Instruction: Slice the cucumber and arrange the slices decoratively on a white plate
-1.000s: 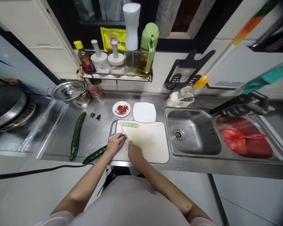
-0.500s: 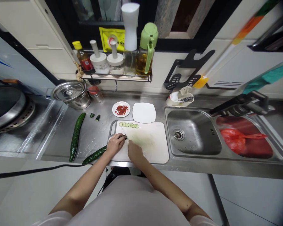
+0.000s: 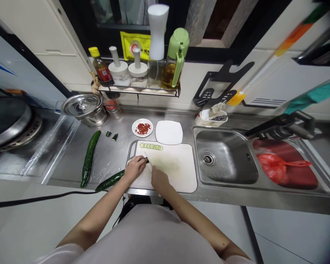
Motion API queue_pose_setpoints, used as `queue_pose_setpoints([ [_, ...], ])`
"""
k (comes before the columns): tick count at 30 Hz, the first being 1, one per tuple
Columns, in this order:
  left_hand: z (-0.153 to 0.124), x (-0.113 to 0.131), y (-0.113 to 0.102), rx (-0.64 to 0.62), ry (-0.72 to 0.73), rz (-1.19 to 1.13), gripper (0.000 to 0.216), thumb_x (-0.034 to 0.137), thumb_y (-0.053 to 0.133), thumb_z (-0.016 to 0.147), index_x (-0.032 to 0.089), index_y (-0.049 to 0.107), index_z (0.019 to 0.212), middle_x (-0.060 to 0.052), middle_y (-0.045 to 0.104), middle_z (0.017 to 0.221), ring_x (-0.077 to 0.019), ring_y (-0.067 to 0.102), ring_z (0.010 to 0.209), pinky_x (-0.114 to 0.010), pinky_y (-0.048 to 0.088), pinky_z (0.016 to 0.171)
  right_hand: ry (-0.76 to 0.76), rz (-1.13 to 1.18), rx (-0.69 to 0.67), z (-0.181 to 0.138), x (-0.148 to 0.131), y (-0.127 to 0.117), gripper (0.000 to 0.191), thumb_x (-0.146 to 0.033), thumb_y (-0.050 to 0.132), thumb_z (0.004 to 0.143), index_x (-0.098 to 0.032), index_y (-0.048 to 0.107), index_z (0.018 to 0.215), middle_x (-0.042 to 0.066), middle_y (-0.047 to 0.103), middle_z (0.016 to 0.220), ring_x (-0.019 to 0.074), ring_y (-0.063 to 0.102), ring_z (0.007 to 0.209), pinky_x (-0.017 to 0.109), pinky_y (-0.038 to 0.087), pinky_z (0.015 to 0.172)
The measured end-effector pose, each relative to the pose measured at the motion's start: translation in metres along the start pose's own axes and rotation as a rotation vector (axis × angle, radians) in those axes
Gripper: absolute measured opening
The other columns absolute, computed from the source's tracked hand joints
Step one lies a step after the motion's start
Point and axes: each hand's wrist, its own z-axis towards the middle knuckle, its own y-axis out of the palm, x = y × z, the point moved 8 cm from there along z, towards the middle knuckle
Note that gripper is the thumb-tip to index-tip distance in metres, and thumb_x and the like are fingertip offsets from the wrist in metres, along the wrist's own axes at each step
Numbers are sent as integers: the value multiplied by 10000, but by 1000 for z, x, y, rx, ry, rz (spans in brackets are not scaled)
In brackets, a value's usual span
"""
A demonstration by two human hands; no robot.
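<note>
My left hand (image 3: 134,168) curls over the end of a cucumber (image 3: 110,181) that runs from the counter onto the white cutting board (image 3: 178,172). Only the cucumber's dark tip shows past the fingers. My right hand (image 3: 159,178) is closed just right of it, gripping a knife whose thin blade (image 3: 149,162) stands at the cucumber's tip. A row of several cucumber slices (image 3: 151,146) lies along the board's far edge.
A whole cucumber (image 3: 89,157) and two cut ends (image 3: 111,135) lie left of the board. A small dish of red bits (image 3: 142,128) and a white plate (image 3: 169,132) stand behind it. A lidded pot (image 3: 83,109) sits far left, the sink (image 3: 225,161) right, a red bag (image 3: 277,167) in the far basin.
Both hands stay in place over the cucumber on the board; the view has shifted slightly. Nothing else has moved.
</note>
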Motion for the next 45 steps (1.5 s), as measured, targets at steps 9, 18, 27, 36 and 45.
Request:
queue_pose_setpoints([
  [9, 0, -1, 2, 2, 7, -4, 234, 266, 484, 939, 251, 717, 955, -56, 659, 1050, -170, 577, 902, -299, 481, 809, -2, -5, 4, 4, 2, 2, 374, -48, 383, 887, -114, 486, 1240, 155, 679, 1022, 226, 659, 1008, 301, 473, 808],
  [18, 1, -1, 2, -6, 2, -7, 241, 268, 475, 943, 250, 715, 965, -56, 658, 1045, -169, 577, 910, -296, 482, 800, 8, 0, 2, 6, 4, 3, 359, -63, 374, 896, -126, 480, 1233, 144, 674, 1041, 219, 646, 1027, 298, 462, 825],
  [27, 1, 1, 0, 4, 8, 10, 262, 286, 457, 955, 236, 715, 962, -53, 665, 1048, -166, 569, 888, -289, 476, 785, 12, -4, -2, 7, 4, 4, 363, -52, 375, 894, -114, 483, 1234, 149, 672, 1036, 219, 645, 1030, 292, 466, 819],
  [36, 1, 1, 1, -10, -3, 6, 275, 297, 448, 960, 238, 716, 973, -50, 667, 1054, -167, 571, 913, -288, 474, 811, -4, 11, 57, 14, 6, 10, 353, -55, 373, 888, -119, 502, 1211, 141, 682, 1005, 223, 652, 989, 296, 465, 798],
  [45, 1, 1, 2, -20, -14, 4, 288, 298, 434, 964, 238, 715, 993, -57, 664, 1065, -167, 568, 919, -290, 470, 836, -4, 27, 47, 17, 8, 6, 318, -76, 376, 889, -121, 498, 1179, 138, 678, 983, 223, 654, 968, 302, 464, 778],
])
